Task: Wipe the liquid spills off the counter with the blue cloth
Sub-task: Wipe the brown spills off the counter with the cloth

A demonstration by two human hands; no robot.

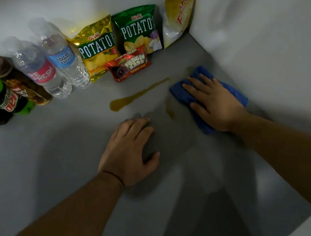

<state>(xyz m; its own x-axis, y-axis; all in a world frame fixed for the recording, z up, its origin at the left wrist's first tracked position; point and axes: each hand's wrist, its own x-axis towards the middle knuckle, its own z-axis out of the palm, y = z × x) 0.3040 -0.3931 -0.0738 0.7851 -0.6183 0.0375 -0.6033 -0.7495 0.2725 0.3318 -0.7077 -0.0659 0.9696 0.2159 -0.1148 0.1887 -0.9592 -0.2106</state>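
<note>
A blue cloth (182, 93) lies flat on the grey counter (52, 147) near the right wall. My right hand (212, 102) presses down on it with fingers spread. A long brownish-yellow liquid spill (136, 96) runs leftward from the cloth, ending in a wider puddle. A shorter streak of the same liquid (169, 108) sits just left of the cloth. My left hand (129, 151) rests palm down on the bare counter, below the spill, holding nothing.
Along the back wall stand soda bottles (0, 92), two water bottles (55, 66), two potato chip bags (117, 39), a fudge bar packet (131, 65) and a yellow snack bag (180, 10). A white wall (259, 28) bounds the counter on the right.
</note>
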